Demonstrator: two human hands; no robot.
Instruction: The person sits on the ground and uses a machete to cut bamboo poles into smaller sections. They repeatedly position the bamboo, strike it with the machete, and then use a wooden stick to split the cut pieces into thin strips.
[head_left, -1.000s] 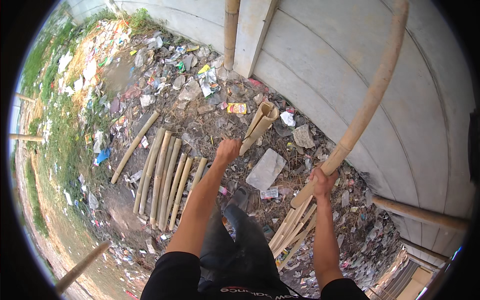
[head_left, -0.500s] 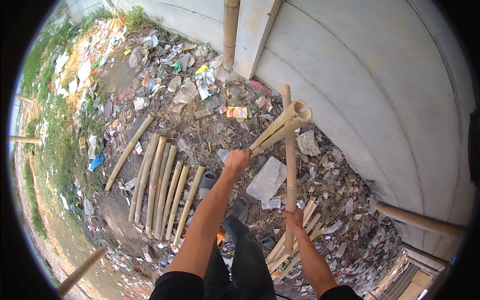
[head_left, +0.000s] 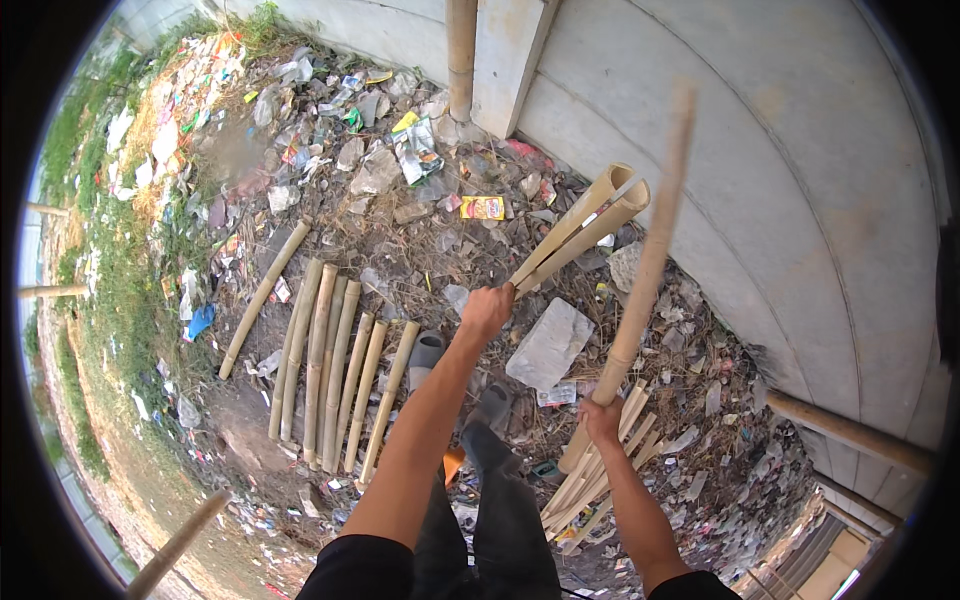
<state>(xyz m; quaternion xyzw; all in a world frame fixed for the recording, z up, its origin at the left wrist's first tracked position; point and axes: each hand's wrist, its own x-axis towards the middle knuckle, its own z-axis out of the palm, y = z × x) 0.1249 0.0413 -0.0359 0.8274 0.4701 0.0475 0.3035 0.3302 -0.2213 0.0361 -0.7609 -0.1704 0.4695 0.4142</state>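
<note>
My left hand (head_left: 488, 312) is closed round the near end of a split bamboo piece (head_left: 565, 240). Its far end is parted into two curved halves with a gap between them. Closed as well, my right hand (head_left: 600, 420) grips a round bamboo stick (head_left: 640, 300) low down. The stick leans up and to the right, apart from the split piece, and its upper tip is blurred. Beneath the right hand lies a bundle of thin split bamboo strips (head_left: 600, 480). A flat grey stone slab (head_left: 550, 345) rests on the ground between my hands.
Several bamboo poles (head_left: 318, 360) lie side by side at left, one lone pole (head_left: 264, 300) beyond them. A concrete wall (head_left: 760, 200) rises at right, with an upright bamboo post (head_left: 461, 60) against it. Litter and stones cover the ground around my shoes (head_left: 487, 408).
The bamboo stick in my right hand has swung up and to the right, away from the split piece it was crossing. My left hand and the split piece sit slightly further right in view.
</note>
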